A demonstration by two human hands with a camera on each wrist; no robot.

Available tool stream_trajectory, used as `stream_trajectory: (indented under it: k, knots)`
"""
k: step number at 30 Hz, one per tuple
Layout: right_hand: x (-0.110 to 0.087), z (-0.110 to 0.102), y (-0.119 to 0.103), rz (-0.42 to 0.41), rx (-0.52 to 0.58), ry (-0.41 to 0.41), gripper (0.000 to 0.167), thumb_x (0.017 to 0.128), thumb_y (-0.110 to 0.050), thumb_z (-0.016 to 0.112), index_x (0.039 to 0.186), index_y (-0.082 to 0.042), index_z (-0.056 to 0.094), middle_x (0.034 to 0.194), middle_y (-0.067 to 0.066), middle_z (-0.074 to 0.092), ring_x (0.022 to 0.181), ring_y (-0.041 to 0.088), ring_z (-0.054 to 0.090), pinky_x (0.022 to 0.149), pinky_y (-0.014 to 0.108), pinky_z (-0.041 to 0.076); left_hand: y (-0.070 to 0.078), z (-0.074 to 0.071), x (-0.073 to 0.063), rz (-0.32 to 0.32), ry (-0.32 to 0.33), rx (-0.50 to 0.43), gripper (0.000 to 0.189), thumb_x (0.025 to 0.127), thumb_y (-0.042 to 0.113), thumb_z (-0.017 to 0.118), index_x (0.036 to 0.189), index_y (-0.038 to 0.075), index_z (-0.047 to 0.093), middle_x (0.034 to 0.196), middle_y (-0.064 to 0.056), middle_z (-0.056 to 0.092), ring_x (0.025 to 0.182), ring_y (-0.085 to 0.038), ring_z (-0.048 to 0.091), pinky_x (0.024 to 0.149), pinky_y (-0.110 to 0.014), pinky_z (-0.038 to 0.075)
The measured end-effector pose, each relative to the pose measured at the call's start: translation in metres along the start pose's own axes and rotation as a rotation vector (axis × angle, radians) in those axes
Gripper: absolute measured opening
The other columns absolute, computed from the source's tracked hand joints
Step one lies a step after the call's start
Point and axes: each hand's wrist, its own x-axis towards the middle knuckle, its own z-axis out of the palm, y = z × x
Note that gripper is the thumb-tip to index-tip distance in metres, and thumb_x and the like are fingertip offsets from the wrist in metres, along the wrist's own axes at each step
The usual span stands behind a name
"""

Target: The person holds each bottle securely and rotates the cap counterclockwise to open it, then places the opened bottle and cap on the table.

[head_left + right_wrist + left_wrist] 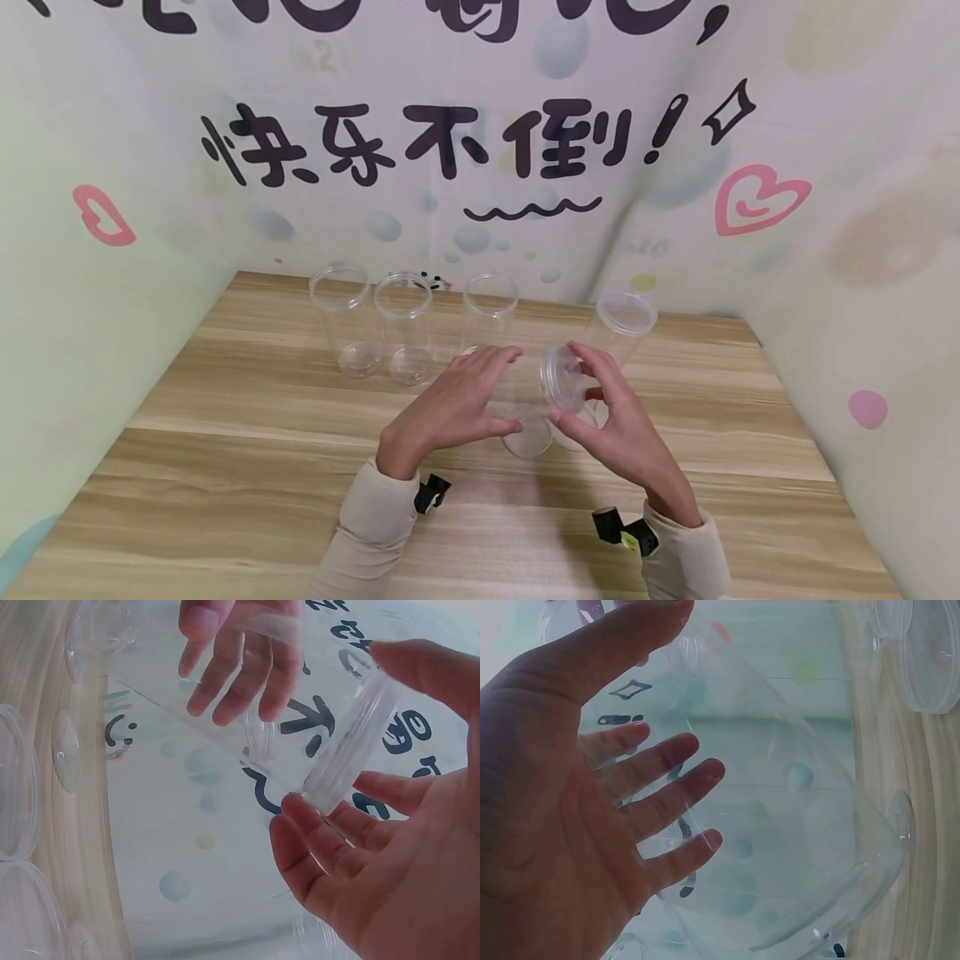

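Between both hands a clear plastic jar (522, 386) is held lying on its side above the table. My left hand (453, 404) grips its body, thumb on the near side and fingers on the far side; in the left wrist view the jar wall (780, 795) shows past the fingertips. At the jar's right end is a clear ridged lid (561, 380). My right hand (618, 425) holds this lid by its rim, between thumb and fingertips, as the right wrist view shows the lid (352, 742). Whether the lid is fully seated I cannot tell.
Three open clear jars (339, 292) stand upright at the back of the wood-grain table (262, 483). Behind the right hand is another jar topped with a lid (627, 312). Clear round discs, apparently lids (527, 437), lie below the held jar. A printed cloth (420, 67) hangs behind.
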Motion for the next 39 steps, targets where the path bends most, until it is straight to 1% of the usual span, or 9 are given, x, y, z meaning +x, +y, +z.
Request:
stream_trajectory:
  k: [2,5,8,12,16,20,27,30,39]
  knots:
    - [0.000,0.001,0.000,0.015,0.010,0.005,0.076,0.085,-0.009,0.077,0.150,-0.012,0.037,0.145,0.010,0.045,0.126,0.030,0.049,0.088,0.032,0.049,0.000,0.001,0.000,-0.002,0.008,0.004,0.085,0.078,0.038,0.083,0.145,0.008,0.042,0.142,-0.006,0.052,0.133,-0.020,0.047,0.112,-0.047,0.035]
    - [0.000,0.002,-0.001,0.047,0.018,0.029,0.076,0.086,-0.010,0.075,0.151,-0.010,0.034,0.148,0.011,0.043,0.128,0.032,0.049,0.089,0.032,0.048,0.000,0.002,0.001,-0.011,0.027,0.018,0.086,0.078,0.039,0.083,0.145,0.008,0.041,0.142,-0.006,0.052,0.133,-0.020,0.047,0.112,-0.047,0.036]
    - [0.000,0.003,-0.002,0.082,0.018,0.070,0.073,0.089,-0.011,0.072,0.151,-0.005,0.033,0.144,0.015,0.046,0.123,0.032,0.051,0.087,0.031,0.049,0.002,0.004,0.001,-0.026,0.055,0.041,0.087,0.078,0.039,0.083,0.146,0.006,0.039,0.143,-0.007,0.050,0.135,-0.021,0.046,0.112,-0.047,0.037]
    - [0.000,0.006,-0.004,0.137,0.010,0.119,0.070,0.093,-0.023,0.069,0.150,-0.002,0.034,0.137,0.017,0.050,0.117,0.033,0.055,0.082,0.031,0.049,0.004,0.006,0.002,-0.040,0.099,0.085,0.087,0.079,0.039,0.082,0.147,0.005,0.038,0.144,-0.009,0.050,0.134,-0.024,0.047,0.110,-0.047,0.038]
    - [0.001,0.010,-0.007,0.184,0.000,0.150,0.067,0.093,-0.030,0.069,0.146,-0.002,0.039,0.135,0.017,0.050,0.113,0.033,0.056,0.078,0.031,0.049,0.007,0.008,0.004,-0.031,0.126,0.100,0.087,0.079,0.039,0.083,0.146,0.004,0.038,0.142,-0.010,0.050,0.131,-0.027,0.049,0.109,-0.048,0.040]
    - [0.003,0.012,-0.008,0.228,-0.026,0.175,0.063,0.092,-0.029,0.070,0.142,-0.001,0.044,0.133,0.015,0.052,0.109,0.029,0.056,0.075,0.027,0.047,0.008,0.009,0.005,-0.021,0.118,0.094,0.087,0.079,0.039,0.082,0.146,0.005,0.038,0.143,-0.010,0.050,0.132,-0.025,0.048,0.111,-0.046,0.038]
    - [0.004,0.011,-0.010,0.268,-0.048,0.197,0.060,0.089,-0.028,0.075,0.136,-0.001,0.050,0.118,0.014,0.060,0.098,0.021,0.055,0.070,0.022,0.046,0.008,0.010,0.006,0.006,0.110,0.105,0.088,0.078,0.038,0.084,0.146,0.005,0.038,0.142,-0.008,0.050,0.132,-0.021,0.047,0.113,-0.043,0.037]
    - [0.004,0.011,-0.010,0.278,-0.041,0.186,0.060,0.088,-0.029,0.075,0.136,-0.002,0.051,0.120,0.014,0.061,0.099,0.022,0.056,0.071,0.022,0.046,0.007,0.009,0.006,0.011,0.108,0.113,0.088,0.077,0.038,0.085,0.145,0.005,0.039,0.142,-0.007,0.051,0.132,-0.021,0.048,0.112,-0.043,0.037]
    - [0.004,0.009,-0.010,0.247,-0.044,0.158,0.061,0.087,-0.027,0.076,0.137,-0.003,0.052,0.123,0.012,0.061,0.100,0.023,0.058,0.071,0.024,0.048,0.004,0.007,0.004,0.008,0.072,0.101,0.087,0.077,0.038,0.085,0.145,0.006,0.041,0.140,-0.006,0.052,0.130,-0.021,0.049,0.111,-0.045,0.039]
